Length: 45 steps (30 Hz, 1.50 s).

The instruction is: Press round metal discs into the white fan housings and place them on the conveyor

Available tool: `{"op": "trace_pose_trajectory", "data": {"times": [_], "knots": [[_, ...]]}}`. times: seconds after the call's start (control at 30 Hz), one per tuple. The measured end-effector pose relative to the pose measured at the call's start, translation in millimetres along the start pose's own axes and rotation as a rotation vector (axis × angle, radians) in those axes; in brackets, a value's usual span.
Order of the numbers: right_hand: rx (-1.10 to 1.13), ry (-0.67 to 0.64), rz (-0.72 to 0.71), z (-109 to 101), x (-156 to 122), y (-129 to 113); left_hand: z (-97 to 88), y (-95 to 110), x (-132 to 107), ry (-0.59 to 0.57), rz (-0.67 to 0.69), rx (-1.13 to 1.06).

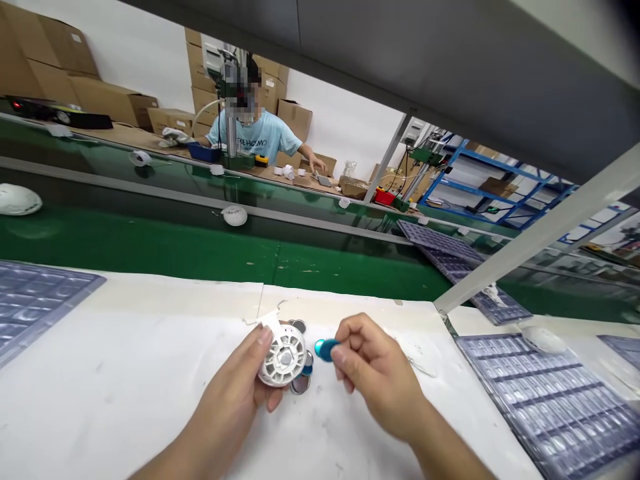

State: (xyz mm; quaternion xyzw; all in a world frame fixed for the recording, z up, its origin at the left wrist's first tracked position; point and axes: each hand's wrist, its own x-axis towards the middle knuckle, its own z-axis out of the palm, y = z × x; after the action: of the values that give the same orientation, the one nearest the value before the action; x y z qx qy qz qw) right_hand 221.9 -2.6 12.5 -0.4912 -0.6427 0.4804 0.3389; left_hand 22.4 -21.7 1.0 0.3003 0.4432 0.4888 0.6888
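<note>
My left hand (245, 373) is closed around a round white plastic housing (283, 357) with a spoked, vented face turned upward and a white tab at its top. Just to its right, my right hand (377, 373) pinches a thin blue disc (328, 350) between thumb and fingers. The disc is a short way from the housing, not touching it. Several shiny round metal discs (301, 384) lie on the white surface, partly hidden behind the housing and my left fingers.
Beyond the white worktop (125, 373) runs a green conveyor belt (150, 243) carrying a white oval part (235, 215). Clear plastic trays (555, 400) lie right and left. A slanted metal post (540, 233) stands at right. Across the belt sits a person (267, 137) beside a drill press.
</note>
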Motion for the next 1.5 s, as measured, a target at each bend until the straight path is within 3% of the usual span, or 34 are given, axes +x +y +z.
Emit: {"op": "trace_pose_trajectory", "data": {"times": [0.07,0.17,0.33,0.63,0.73,0.83,0.97,1.17,1.23,1.37,1.5], "knots": [[0.075,-0.035,-0.068,13.9,-10.2,-7.3,1.0,-3.4,-0.9,0.011,0.017,0.077],[0.005,-0.034,-0.213,30.9,-14.6,-11.2,1.7,-5.4,-2.9,0.029,0.000,0.229],[-0.103,-0.007,-0.314,35.5,-8.3,-6.5,1.0,-4.7,-5.5,0.043,-0.043,0.395],[-0.137,0.026,-0.216,34.7,-8.3,-2.0,6.8,-0.9,-8.5,0.035,0.001,0.380],[-0.093,-0.001,-0.116,34.0,-7.8,-1.3,6.6,0.4,-9.6,0.028,0.009,0.414],[-0.024,0.002,0.037,31.0,-6.0,1.8,2.6,-0.8,-9.2,-0.066,0.037,0.479],[0.241,-0.003,0.070,31.9,-6.2,2.7,-2.0,-6.0,-8.6,-0.180,0.050,0.323],[0.675,-0.313,0.067,52.9,-13.4,-3.9,1.5,-11.0,-19.9,-0.125,-0.039,0.158],[0.680,-0.305,0.038,58.0,-14.3,0.8,5.9,-10.3,-24.3,-0.100,-0.070,0.102],[0.533,-0.073,-0.079,62.5,-13.7,13.0,12.3,-11.7,-25.8,-0.063,-0.055,0.037],[0.400,-0.132,-0.194,55.1,-10.2,9.9,-3.6,-22.7,-16.1,0.010,-0.046,-0.036]]}}
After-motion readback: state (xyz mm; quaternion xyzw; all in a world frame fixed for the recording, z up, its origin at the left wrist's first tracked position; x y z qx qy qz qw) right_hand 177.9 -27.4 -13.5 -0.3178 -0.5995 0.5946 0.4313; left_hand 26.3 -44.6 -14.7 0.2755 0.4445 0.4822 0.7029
